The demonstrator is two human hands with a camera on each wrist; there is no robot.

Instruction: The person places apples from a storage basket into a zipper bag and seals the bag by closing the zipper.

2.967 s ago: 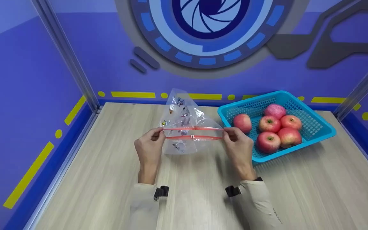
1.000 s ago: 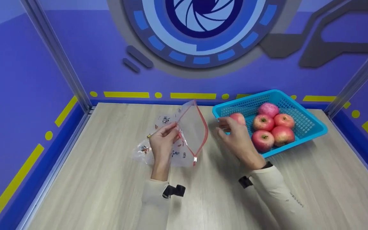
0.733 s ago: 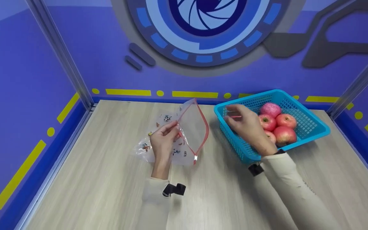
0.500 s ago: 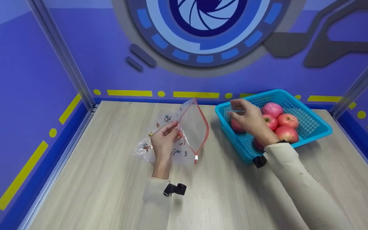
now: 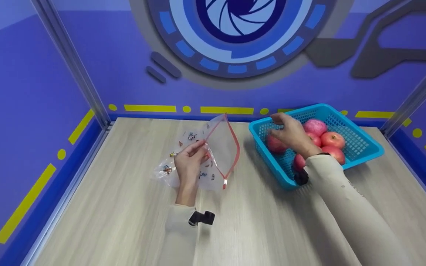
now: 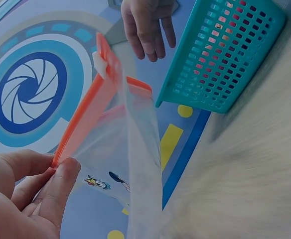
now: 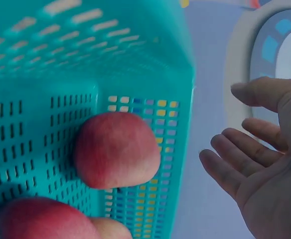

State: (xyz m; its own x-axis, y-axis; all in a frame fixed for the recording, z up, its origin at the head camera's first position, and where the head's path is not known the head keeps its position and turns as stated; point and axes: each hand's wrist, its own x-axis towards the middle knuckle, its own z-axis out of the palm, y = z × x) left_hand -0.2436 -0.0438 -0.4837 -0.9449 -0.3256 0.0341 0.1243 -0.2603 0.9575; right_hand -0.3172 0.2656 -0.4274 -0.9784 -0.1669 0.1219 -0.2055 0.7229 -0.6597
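Left hand (image 5: pixel 190 159) pinches clear bag (image 5: pixel 213 171), right hand (image 5: pixel 292 136) hovers over basket (image 5: pixel 361 147)

Head camera looks forward-down; close wrist views share the basket (image 6: pixel 227 57).

Purple wall (image 5: pixel 231 96) (yellow-dashed) behind a wood-grain table (image 5: pixel 250 218).

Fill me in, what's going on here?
Someone is working bare-handed. The left grip pinches the edge of a clear plastic bag, its mouth standing open. The right grip is above the blue basket, holding nothing. All the apples in sight are in the basket; none shows in the bag.
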